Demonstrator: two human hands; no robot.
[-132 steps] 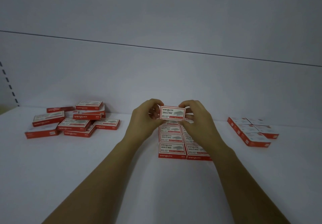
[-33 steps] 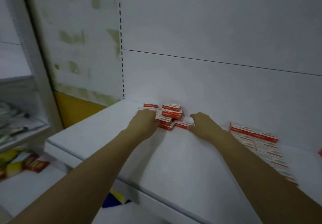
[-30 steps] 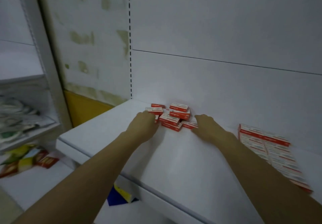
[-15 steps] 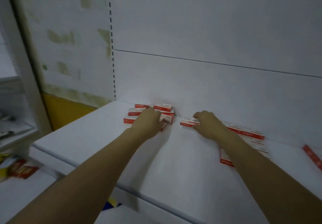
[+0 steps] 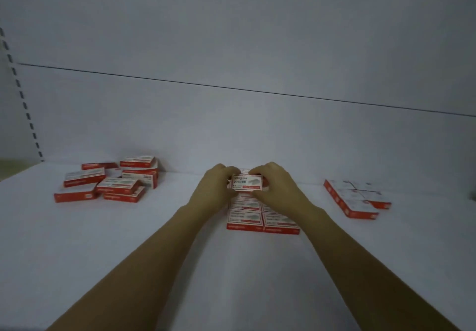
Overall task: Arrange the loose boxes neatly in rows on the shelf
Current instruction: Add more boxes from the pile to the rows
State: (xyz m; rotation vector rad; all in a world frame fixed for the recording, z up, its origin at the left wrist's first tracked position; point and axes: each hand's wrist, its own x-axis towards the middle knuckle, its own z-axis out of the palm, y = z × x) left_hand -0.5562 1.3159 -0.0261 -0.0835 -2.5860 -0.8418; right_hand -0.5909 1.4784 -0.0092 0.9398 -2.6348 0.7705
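Observation:
A small red-and-white box is held between my left hand and my right hand, each pinching one end. It hovers over the far end of two neat rows of the same boxes laid flat at the shelf's middle. The rows' far boxes are hidden behind my hands. A loose heap of boxes lies at the left of the white shelf.
Another tidy group of boxes lies at the right. The white back panel rises just behind the rows. A perforated upright marks the shelf's left end.
Both hands left the loose heap at the left and came to the middle rows, now holding one box between them. The view swung back to face the shelf squarely.

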